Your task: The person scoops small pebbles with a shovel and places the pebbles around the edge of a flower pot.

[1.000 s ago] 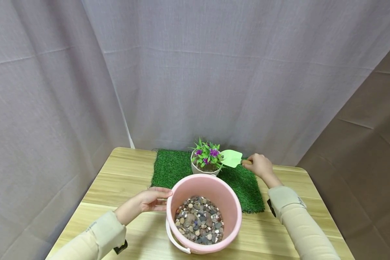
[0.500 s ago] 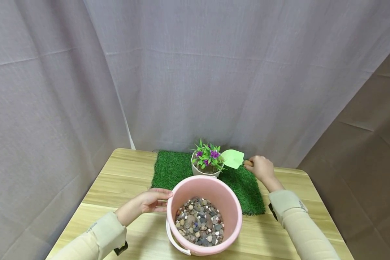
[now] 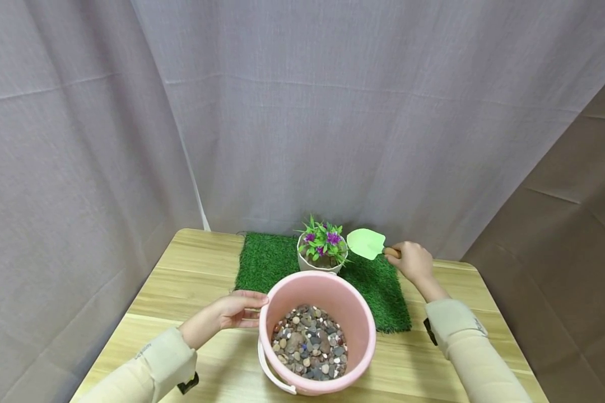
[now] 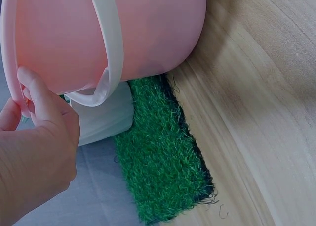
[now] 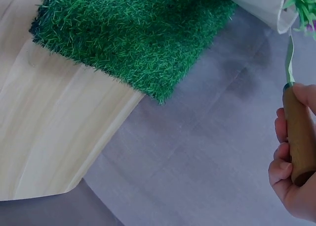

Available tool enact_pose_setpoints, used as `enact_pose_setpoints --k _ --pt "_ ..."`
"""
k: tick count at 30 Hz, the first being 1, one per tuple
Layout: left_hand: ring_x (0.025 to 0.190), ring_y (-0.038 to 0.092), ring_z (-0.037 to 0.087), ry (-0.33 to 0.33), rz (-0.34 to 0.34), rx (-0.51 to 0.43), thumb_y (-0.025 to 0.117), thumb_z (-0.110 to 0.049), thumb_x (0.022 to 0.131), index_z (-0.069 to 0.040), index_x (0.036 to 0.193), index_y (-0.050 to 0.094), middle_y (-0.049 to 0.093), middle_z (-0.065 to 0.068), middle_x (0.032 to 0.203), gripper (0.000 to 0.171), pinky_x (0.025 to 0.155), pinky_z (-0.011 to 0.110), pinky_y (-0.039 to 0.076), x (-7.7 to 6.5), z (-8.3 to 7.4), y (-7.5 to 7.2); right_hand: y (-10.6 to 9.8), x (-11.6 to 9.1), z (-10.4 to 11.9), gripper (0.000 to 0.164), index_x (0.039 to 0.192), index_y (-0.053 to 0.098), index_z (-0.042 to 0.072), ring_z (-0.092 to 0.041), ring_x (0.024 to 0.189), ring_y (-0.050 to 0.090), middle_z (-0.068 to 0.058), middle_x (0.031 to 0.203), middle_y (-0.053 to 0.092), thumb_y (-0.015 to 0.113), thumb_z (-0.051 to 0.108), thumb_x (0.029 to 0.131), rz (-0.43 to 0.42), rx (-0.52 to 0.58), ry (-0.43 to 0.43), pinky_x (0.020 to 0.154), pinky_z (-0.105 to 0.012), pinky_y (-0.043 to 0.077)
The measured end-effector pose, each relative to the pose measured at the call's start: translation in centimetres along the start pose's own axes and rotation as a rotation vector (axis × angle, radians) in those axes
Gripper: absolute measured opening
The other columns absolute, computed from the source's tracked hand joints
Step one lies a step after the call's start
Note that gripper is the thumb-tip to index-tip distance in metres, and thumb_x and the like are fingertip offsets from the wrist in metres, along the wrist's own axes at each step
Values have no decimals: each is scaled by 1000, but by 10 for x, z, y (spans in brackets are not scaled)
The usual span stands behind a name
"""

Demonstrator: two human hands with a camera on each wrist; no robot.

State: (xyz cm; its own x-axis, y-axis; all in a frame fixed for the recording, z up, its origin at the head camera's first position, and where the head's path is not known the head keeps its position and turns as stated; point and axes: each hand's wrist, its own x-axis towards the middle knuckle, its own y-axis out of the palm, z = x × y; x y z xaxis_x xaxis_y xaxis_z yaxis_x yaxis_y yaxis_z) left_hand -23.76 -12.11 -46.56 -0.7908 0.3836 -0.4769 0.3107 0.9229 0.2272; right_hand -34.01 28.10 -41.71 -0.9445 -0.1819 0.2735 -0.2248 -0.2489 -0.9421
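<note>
At its left rim my left hand (image 3: 232, 311) pinches a pink bucket (image 3: 365, 336), thumb and fingers on either side of the edge in the left wrist view. Mixed pebbles (image 3: 310, 344) cover the bucket's floor. My right hand (image 3: 414, 263) grips the wooden handle (image 5: 298, 137) of a light green trowel (image 3: 366, 243). The blade is held up beside a white flowerpot (image 3: 310, 265), its tip close to the rim, and bears no visible stones. Purple flowers and green leaves (image 3: 322, 238) grow from the pot, which stands behind the bucket.
A green artificial grass mat (image 3: 264, 263) lies under the pot on the wooden table (image 3: 191, 291). The bucket's white carrying handle (image 4: 114, 38) hangs down its left side. A grey curtain (image 3: 302, 140) rises behind the table, with a brown cloth (image 3: 559, 252) at the right.
My right hand has drawn the trowel a little to the right, away from the flowerpot. The left hand and the bucket have stayed in place.
</note>
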Motion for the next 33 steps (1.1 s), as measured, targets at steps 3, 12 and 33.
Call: enact_pose_setpoints --k 3,12,33 --pt "77 62 10 -9 -1 -5 60 -12 91 3 122 54 64 0 82 35 77 25 62 1 0 0 -5 -6 -4 26 91 72 -1 -37 70 63 -19 81 69 68 24 84 -20 30 11 57 -51 52" --pt "76 62 9 -14 -1 -6 58 -12 92 4 125 51 64 1 84 38 75 23 61 2 -3 -2 -21 -20 -7 33 101 69 -5 -44 82 64 -27 96 68 67 24 87 -68 130 25 71 -57 55" --pt "75 63 9 -10 10 -4 57 -12 92 2 121 54 64 -1 80 33 77 25 61 -1 -3 1 -48 -32 35 30 100 70 -2 -25 66 60 -16 83 68 72 22 82 -129 195 -94 56 -39 51"
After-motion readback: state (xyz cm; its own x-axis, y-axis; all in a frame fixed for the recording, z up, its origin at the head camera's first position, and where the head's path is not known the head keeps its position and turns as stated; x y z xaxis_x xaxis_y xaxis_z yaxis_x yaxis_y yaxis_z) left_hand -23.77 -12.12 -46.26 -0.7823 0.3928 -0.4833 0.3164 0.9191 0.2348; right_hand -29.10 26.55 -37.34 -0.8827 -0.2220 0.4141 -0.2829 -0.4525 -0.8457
